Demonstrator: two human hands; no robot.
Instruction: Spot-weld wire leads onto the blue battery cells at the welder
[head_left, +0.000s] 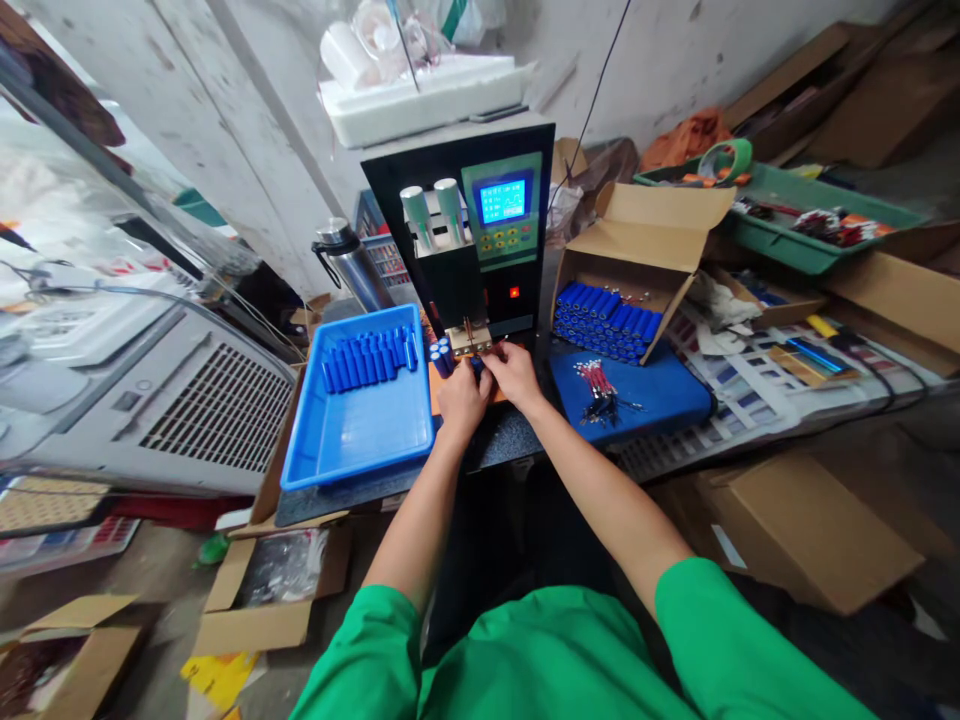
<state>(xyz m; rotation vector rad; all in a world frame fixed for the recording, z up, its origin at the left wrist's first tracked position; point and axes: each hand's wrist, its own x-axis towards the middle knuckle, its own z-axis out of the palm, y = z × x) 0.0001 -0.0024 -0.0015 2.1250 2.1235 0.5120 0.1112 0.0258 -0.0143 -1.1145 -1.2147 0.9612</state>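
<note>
Under the electrodes of a black spot welder [480, 280], my two hands meet close together. My left hand [463, 397] is closed around a blue battery cell [478, 366], mostly covered by the fingers. My right hand [514, 374] pinches close to the top of that cell, beneath the welding tips [469, 332]; what its fingertips hold is too small to make out. Just left of the hands, several blue cells [441, 354] stand upright with pale ends up. The welder's screen [502, 200] is lit.
Left of the hands is a blue tray [360, 450] with rows of blue cells. At right, an open cardboard box [649, 240] holds stacked cells; red and black wire leads [592, 385] lie on a blue surface before it. A steel flask [352, 262] stands behind the tray.
</note>
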